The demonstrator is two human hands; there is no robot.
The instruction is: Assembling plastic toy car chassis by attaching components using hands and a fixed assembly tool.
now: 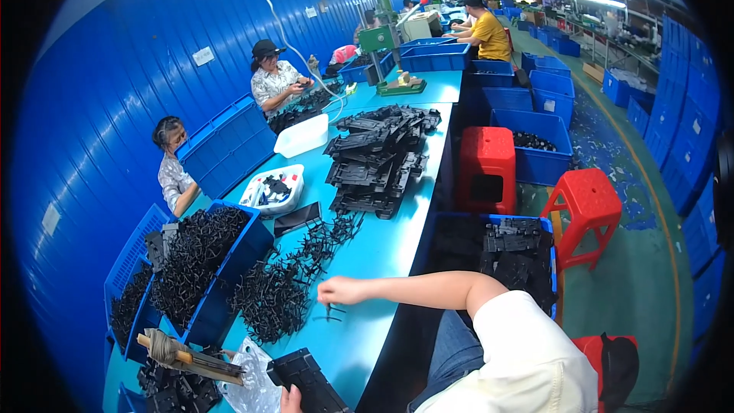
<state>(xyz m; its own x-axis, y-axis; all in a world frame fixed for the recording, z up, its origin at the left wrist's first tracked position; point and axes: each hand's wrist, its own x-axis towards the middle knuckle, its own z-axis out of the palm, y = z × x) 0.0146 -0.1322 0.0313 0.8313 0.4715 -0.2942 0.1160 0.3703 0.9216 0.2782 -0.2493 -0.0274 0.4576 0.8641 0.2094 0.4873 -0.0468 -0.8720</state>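
Note:
My left hand (290, 399), mostly cut off by the lower edge, grips a flat black moulded plastic part (307, 379) with its thumb along one side. Over the blue-green tabletop, my right hand (342, 290) is closed in a pinch on a small thin black plastic piece (329, 310) that hangs below the fingers. Beside that hand lies a heap of similar branched black pieces (271, 298). A crumpled clear plastic bag (251, 382) touches the area left of the flat part. Near it stands a wooden-handled tool (191, 356) wrapped in cloth.
Stacked flat black parts (378, 157) rise farther up the table. A phone (297, 219), a white tub (274, 188) and a full blue crate (248, 237) stand nearby. Red stools (585, 203) and blue bins are on my right. Co-workers sit across and beyond.

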